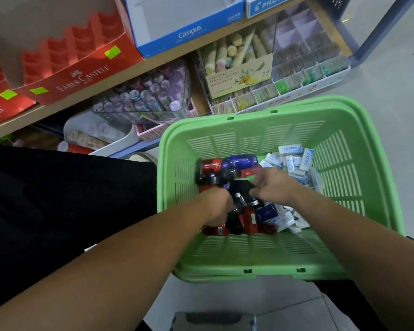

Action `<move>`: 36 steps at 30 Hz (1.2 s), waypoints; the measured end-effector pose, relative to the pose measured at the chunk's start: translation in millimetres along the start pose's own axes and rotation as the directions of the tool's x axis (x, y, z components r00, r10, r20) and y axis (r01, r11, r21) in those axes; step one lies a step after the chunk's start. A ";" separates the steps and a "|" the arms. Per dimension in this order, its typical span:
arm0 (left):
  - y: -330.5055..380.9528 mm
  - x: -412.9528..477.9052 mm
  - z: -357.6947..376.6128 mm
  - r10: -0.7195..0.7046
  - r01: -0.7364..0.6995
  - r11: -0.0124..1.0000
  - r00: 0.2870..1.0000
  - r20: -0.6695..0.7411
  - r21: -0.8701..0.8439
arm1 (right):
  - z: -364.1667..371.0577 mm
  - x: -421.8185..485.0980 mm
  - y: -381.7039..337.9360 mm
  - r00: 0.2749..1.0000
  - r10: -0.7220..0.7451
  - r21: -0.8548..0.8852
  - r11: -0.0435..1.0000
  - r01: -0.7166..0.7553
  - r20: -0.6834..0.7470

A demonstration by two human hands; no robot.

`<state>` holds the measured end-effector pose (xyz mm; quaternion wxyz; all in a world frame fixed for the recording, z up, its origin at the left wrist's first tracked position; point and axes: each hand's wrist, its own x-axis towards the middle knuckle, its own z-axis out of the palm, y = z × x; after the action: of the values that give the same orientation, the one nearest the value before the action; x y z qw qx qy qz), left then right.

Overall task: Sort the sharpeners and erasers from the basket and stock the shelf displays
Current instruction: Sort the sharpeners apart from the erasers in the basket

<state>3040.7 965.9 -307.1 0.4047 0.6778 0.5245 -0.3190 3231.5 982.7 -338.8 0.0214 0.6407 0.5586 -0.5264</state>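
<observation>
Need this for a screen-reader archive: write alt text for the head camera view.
The person's left hand and right hand dig into red, blue and black sharpeners in a green basket, white boxed erasers heaped at its right. Behind, a shelf holds a red Faber-Castell box and a blue Campus box.

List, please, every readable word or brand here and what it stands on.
"FABER CASTELL": red cardboard display box.
"Campus", "KOKUYO": blue-and-white cardboard box.
"PILOT": blue cardboard box beside it.
"HAND CREAM": beige carton of tubes.
"Campus": white-and-blue erasers in green plastic basket.
Unreadable: green stickers, red and blue sharpeners.
</observation>
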 end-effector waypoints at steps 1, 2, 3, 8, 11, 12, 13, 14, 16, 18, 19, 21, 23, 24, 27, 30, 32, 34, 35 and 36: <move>0.1 4.1 7.2 -0.039 0.040 0.997 0.999 0.025 -0.064 | -2.8 -2.2 4.7 0.998 0.008 -0.060 0.998 -0.005 0.061; -1.0 6.9 12.7 -0.065 0.066 0.990 0.998 0.013 -0.125 | -3.5 -3.6 8.7 0.994 0.013 -0.106 0.994 -0.002 0.107; -2.8 7.8 15.8 -0.079 0.077 0.981 0.997 -0.005 -0.176 | -2.8 -5.1 12.0 0.991 0.014 -0.133 0.991 0.004 0.134; -8.4 4.7 33.0 -0.097 0.068 0.948 0.992 -0.078 -0.312 | 11.2 -8.8 16.4 0.978 -0.025 -0.217 0.973 0.071 0.208; -7.2 6.1 45.3 -0.050 -0.009 0.955 0.980 -0.192 -0.297 | 16.2 -7.4 19.5 0.973 -0.055 -0.237 0.965 0.109 0.223; -6.4 5.8 47.9 -0.036 -0.017 0.961 0.982 -0.187 -0.277 | 16.3 -7.4 20.5 0.969 -0.054 -0.221 0.969 0.108 0.240; -5.7 5.9 50.8 -0.026 -0.017 0.970 0.985 -0.171 -0.243 | 16.4 -8.0 21.1 0.965 -0.051 -0.204 0.973 0.106 0.258; -4.6 6.1 52.8 -0.026 -0.005 0.982 0.987 -0.161 -0.191 | 17.5 -8.5 21.4 0.960 -0.046 -0.193 0.976 0.102 0.277; -2.1 8.0 52.1 -0.022 0.007 0.996 0.982 -0.187 -0.084 | 21.0 -9.5 20.6 0.958 -0.026 -0.211 0.973 0.090 0.286; -4.3 11.9 42.6 -0.045 0.024 0.990 0.987 -0.152 -0.138 | 22.3 -9.7 17.3 0.955 0.015 -0.206 0.977 0.049 0.297; -7.1 13.5 36.4 -0.053 0.033 0.982 0.993 -0.107 -0.186 | 23.1 -9.6 16.2 0.948 0.039 -0.170 0.985 0.016 0.315; -12.7 15.1 23.2 -0.022 0.016 0.987 0.999 -0.035 -0.159 | 24.7 -10.1 15.1 0.936 0.066 -0.095 0.995 -0.035 0.346; -16.3 18.4 13.1 0.017 -0.017 0.999 1.000 0.004 -0.046 | 24.1 -11.4 14.1 0.933 0.067 -0.058 0.997 -0.050 0.352; -16.5 20.4 9.6 0.033 -0.033 0.999 0.999 0.032 0.015 | 24.2 -12.4 13.8 0.932 0.066 -0.038 0.998 -0.056 0.357; -12.8 25.2 2.7 0.074 -0.095 0.975 0.991 0.112 0.199 | 25.5 -13.5 13.9 0.930 0.041 -0.035 0.999 -0.030 0.365; -13.1 27.7 3.7 0.115 -0.144 0.949 0.986 0.116 0.279 | 27.1 -13.1 17.4 0.936 0.042 -0.111 0.994 -0.003 0.350; -19.3 32.1 6.8 0.134 -0.154 0.955 0.986 0.095 0.255 | 27.2 -11.9 18.4 0.934 0.035 -0.105 0.995 0.002 0.356; -23.4 36.4 6.5 0.135 -0.155 0.959 0.986 0.096 0.238 | 25.4 -11.9 17.7 0.930 0.033 -0.089 0.996 0.000 0.365; -23.7 37.7 4.6 0.134 -0.157 0.954 0.985 0.106 0.254 | 24.5 -11.8 17.2 0.930 0.032 -0.083 0.997 -0.001 0.366; -22.8 37.6 2.4 0.131 -0.161 0.947 0.984 0.124 0.277 | 24.4 -11.0 17.5 0.931 0.030 -0.081 0.997 0.000 0.364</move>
<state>3027.8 983.6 -345.4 0.3517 0.7486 0.3992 -0.3956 3230.5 953.5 -351.8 0.1542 0.5348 0.5606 -0.6132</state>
